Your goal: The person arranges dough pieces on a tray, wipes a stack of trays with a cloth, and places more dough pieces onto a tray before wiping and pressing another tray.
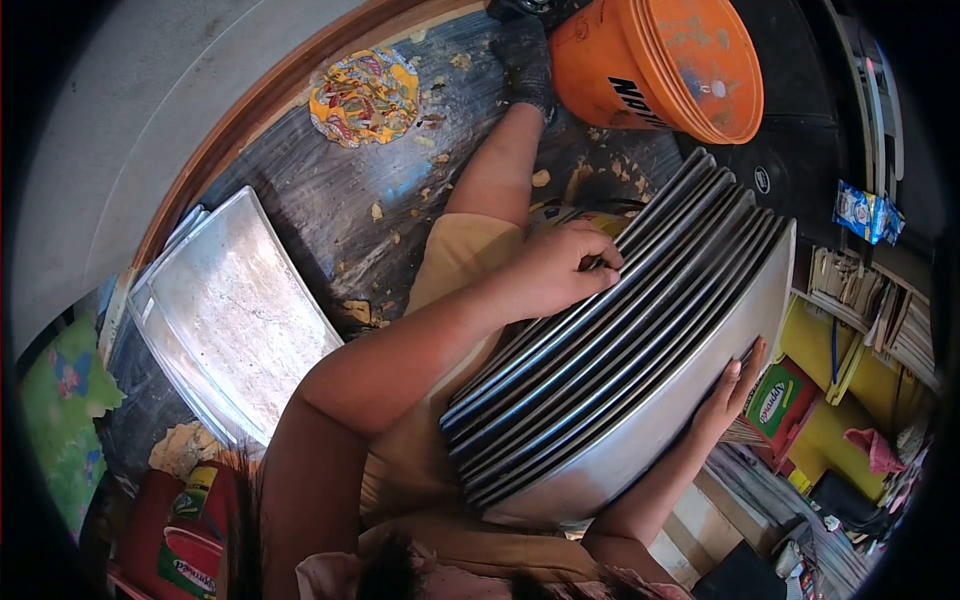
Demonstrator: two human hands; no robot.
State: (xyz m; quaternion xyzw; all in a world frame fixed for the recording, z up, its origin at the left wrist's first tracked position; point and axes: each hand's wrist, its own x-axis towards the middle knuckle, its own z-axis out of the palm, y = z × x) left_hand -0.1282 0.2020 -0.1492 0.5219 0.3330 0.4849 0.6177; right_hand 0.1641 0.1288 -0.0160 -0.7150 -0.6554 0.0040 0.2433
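Observation:
A thick stack of metal trays [640, 420], rims side by side, leans on edge across my lap. My left hand [565, 265] is at the rims on the near-left side of the stack, with thumb and fingers curled together at the edge of a tray; what lies between the fingertips is partly hidden. Against the outer face of the rightmost tray, my right hand [725, 395] lies with its palm pressed on the metal, holding the stack from that side. On the left, a few more flat metal trays [235, 310] lie piled on the dark wooden surface.
An orange bucket [610, 75] lies tilted at the top, near my gloved-looking dark foot covering [525, 65]. A crumpled yellow patterned cloth [365, 97] and scattered crumbs are on the dark surface [330, 190]. Red containers [190, 530] stand at lower left; shelves with papers [870, 300] are at right.

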